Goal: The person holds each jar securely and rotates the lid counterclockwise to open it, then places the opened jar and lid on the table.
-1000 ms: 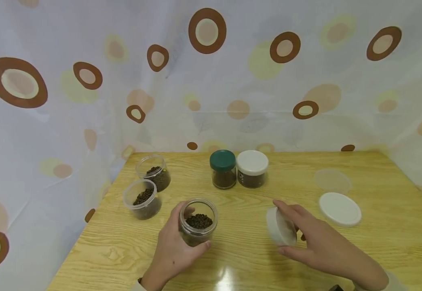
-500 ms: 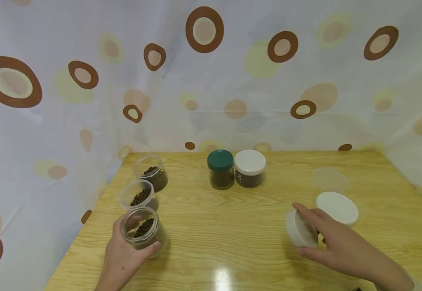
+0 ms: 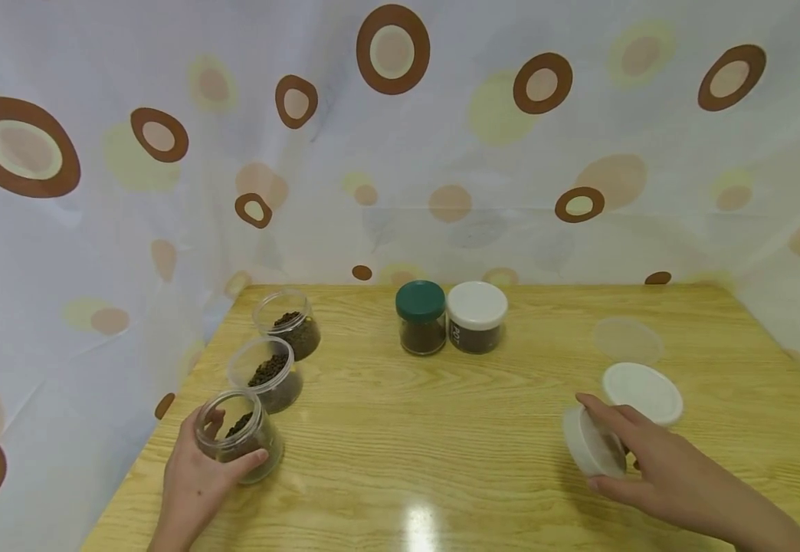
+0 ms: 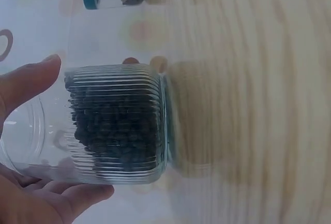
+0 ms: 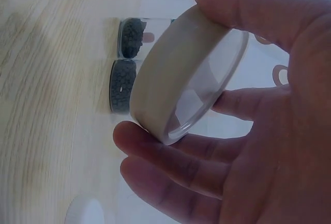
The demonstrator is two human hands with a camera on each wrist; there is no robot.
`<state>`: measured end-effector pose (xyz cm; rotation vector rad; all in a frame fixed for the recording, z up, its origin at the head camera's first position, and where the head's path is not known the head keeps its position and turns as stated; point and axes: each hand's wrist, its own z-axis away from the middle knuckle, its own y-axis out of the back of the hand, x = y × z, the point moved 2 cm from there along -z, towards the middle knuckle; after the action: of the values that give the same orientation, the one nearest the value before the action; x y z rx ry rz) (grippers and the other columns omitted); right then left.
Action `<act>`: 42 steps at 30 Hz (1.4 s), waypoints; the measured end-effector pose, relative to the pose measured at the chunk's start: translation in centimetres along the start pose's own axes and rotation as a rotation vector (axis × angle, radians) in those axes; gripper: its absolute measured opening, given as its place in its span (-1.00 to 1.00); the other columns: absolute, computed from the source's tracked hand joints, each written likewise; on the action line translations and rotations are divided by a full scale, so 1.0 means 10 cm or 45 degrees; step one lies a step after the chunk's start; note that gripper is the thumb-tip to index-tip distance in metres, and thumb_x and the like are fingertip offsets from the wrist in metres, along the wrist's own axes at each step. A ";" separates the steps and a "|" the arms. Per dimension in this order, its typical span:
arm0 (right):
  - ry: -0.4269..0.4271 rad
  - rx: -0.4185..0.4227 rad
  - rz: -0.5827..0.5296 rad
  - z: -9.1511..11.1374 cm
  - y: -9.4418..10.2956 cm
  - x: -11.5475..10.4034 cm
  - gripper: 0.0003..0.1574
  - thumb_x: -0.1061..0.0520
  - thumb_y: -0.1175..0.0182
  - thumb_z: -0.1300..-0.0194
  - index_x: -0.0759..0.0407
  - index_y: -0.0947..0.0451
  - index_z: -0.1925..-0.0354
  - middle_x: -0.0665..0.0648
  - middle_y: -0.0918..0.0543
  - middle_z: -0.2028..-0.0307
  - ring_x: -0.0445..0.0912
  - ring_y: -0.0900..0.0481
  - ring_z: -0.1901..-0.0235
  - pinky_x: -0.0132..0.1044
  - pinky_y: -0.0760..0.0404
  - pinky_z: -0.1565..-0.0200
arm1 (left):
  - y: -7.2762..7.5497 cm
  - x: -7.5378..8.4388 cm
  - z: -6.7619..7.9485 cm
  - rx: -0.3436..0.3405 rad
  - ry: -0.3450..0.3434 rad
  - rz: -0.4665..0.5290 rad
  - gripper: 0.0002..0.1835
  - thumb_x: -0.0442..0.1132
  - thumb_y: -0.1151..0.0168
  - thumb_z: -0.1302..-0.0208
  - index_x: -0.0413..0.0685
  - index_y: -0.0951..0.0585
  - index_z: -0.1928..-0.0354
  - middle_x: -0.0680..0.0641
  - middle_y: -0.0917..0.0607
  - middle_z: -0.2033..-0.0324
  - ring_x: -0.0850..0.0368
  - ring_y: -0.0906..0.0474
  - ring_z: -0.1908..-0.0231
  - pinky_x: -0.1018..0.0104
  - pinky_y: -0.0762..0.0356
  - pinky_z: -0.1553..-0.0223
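At the table's left front, my left hand [image 3: 196, 479] grips an uncapped clear glass jar [image 3: 251, 445], part filled with small dark bean-like pieces [image 4: 116, 123]. The left wrist view shows ribbed sides, with the thumb and fingers on opposite sides of the jar. Its base is at or very near the tabletop. Over on the right, my right hand [image 3: 658, 464] pinches a thick white lid [image 5: 170, 66], tilted on edge above the table, between thumb and fingers. Just behind the held jar stands an open clear tub [image 3: 279, 391] with similar dark contents.
Another open tub [image 3: 300, 333] stands farther back on the left. A green-lidded jar [image 3: 421, 318] and a white-lidded jar [image 3: 477, 316] stand side by side at the back. A flat white lid [image 3: 643, 392] and a translucent disc [image 3: 627, 340] lie at the right.
My left hand has carried the glass jar left from the middle, to the front of the two open tubs. My right hand has shifted right with the white lid.
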<state>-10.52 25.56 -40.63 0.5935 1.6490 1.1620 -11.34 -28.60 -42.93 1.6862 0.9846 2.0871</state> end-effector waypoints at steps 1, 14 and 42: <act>-0.001 0.000 0.007 0.00 0.00 0.01 0.12 -0.25 -0.33 -0.22 0.05 -0.05 -0.54 0.24 -0.48 -0.22 -0.18 -0.62 0.07 -0.38 -0.58 0.31 | 0.00 -0.01 -0.02 -0.017 -0.005 0.012 0.35 0.13 -0.61 0.15 -0.03 0.08 -0.57 -0.25 -0.34 -0.43 -0.25 -0.24 -0.43 -0.21 -0.25 -0.36; -0.044 0.049 0.068 0.07 -0.01 0.04 0.16 -0.28 -0.36 -0.16 0.08 -0.09 -0.53 0.25 -0.50 -0.21 -0.21 -0.60 0.14 -0.38 -0.55 0.33 | -0.01 0.00 -0.19 -0.196 -0.125 0.072 0.29 -0.05 -0.50 -0.10 -0.11 0.30 -0.57 -0.29 -0.14 -0.50 -0.31 -0.13 -0.46 -0.22 -0.24 -0.38; -0.482 -0.029 0.190 0.21 -0.07 0.68 0.25 -0.28 -0.48 0.05 0.50 -0.21 -0.28 0.64 -0.41 0.05 0.26 -0.55 0.23 0.09 -0.58 0.32 | -0.12 0.21 0.32 0.810 -0.879 0.147 -0.20 -0.54 -0.53 0.24 -0.36 -0.50 -0.22 -0.34 -0.46 -0.27 0.39 -0.25 -0.31 0.68 -0.17 -0.12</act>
<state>-11.18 31.61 -44.37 0.8760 1.2845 1.0945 -9.18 -25.43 -41.91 2.5514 1.3821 1.0949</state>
